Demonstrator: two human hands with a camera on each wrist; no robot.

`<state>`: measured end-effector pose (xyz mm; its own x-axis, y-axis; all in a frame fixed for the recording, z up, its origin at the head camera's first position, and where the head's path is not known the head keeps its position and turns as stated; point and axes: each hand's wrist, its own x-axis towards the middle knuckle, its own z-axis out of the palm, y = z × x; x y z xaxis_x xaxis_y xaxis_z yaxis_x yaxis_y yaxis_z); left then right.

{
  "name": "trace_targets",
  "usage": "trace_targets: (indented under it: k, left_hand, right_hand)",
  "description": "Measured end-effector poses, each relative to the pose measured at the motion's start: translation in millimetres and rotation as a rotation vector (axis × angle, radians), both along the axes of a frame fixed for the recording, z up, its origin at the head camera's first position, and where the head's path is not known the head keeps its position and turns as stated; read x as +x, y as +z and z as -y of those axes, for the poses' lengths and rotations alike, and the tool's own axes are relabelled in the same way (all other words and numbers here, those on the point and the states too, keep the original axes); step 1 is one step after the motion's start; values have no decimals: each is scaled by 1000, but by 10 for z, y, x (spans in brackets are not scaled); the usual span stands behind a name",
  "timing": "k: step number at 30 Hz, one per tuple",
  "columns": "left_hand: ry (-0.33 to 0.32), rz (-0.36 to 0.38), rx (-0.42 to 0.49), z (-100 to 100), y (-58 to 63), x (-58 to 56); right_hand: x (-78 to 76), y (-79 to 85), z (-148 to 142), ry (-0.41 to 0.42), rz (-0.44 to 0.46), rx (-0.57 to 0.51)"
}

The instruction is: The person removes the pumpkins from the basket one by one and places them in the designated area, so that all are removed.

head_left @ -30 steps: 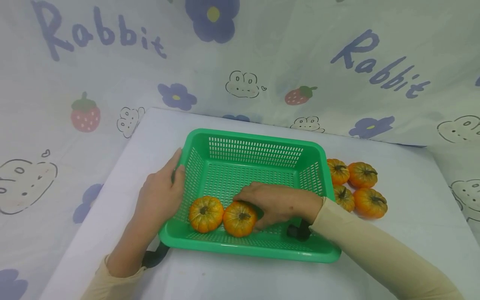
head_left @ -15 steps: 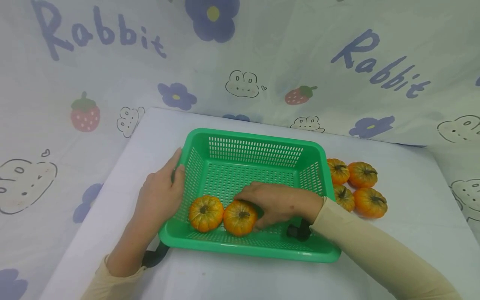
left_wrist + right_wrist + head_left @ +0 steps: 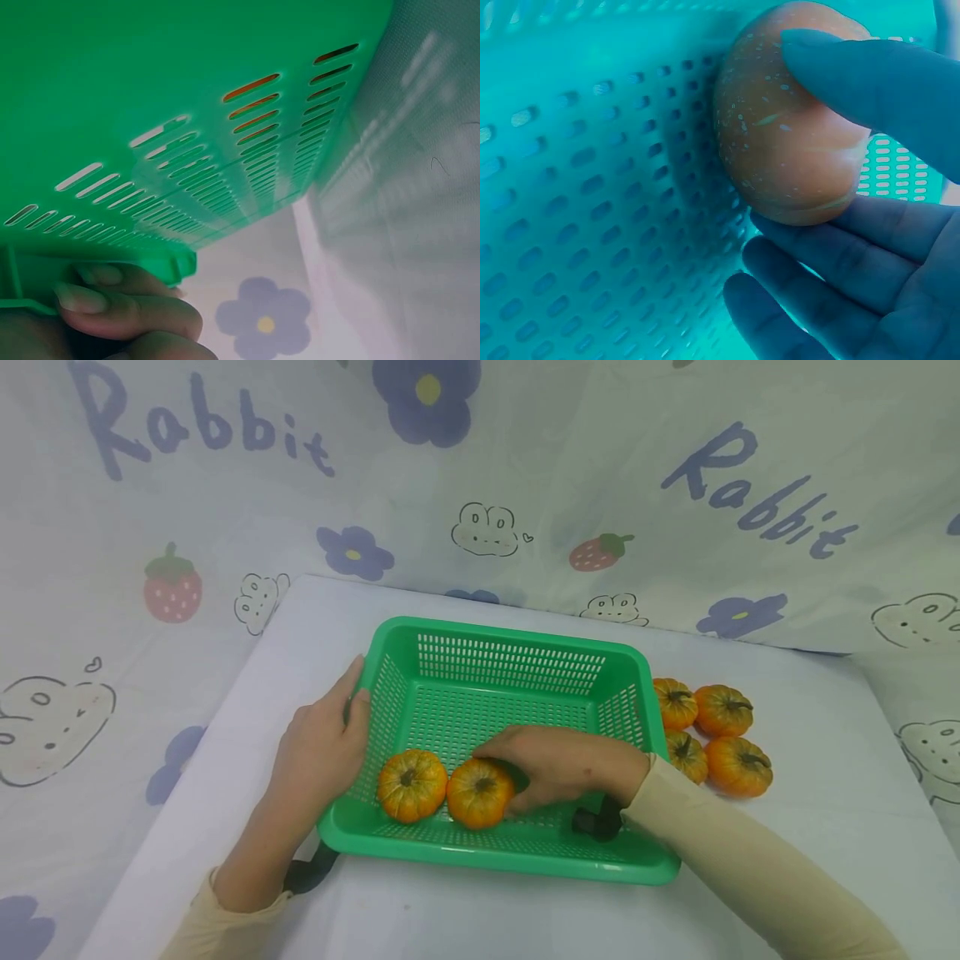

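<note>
A green plastic basket point(image 3: 517, 857) with slotted walls sits on the white table. My left hand point(image 3: 322, 743) grips its left rim; in the left wrist view curled fingers point(image 3: 127, 307) hook under that rim. Inside, at the near left, two small orange pumpkins stand side by side. My right hand point(image 3: 551, 764) reaches in and holds the right-hand pumpkin point(image 3: 480, 795) from its right side. The right wrist view has the thumb on one side of this pumpkin point(image 3: 787, 142) and fingertips against the other. The left-hand pumpkin point(image 3: 412, 786) touches or nearly touches it.
Several more orange pumpkins point(image 3: 738, 766) are grouped on the white table point(image 3: 817, 843) just right of the basket, partly behind its rim. A printed cloth point(image 3: 525, 468) with rabbits, flowers and strawberries hangs behind. A black strap piece point(image 3: 597, 822) shows under the right wrist.
Both pumpkins in the basket have shifted very slightly toward the back, and the held one's stem has turned a little. The left hand stays on the rim.
</note>
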<state>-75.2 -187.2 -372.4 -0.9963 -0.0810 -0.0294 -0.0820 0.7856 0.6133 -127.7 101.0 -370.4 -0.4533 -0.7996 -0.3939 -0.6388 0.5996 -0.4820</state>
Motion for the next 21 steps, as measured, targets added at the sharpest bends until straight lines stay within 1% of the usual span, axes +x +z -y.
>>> trace_targets:
  k: [6,12,21]
  left_hand:
    - [3,11,4,9,6,5]
    - [0,8,8,4,5,2]
    - [1,3,7,7,7,8]
  right_hand:
    - [-3,28,-10,-1,6,-1]
    - [-13,58,-50,-7,27,-51]
    - [-24,95,-81,-22,29,-89]
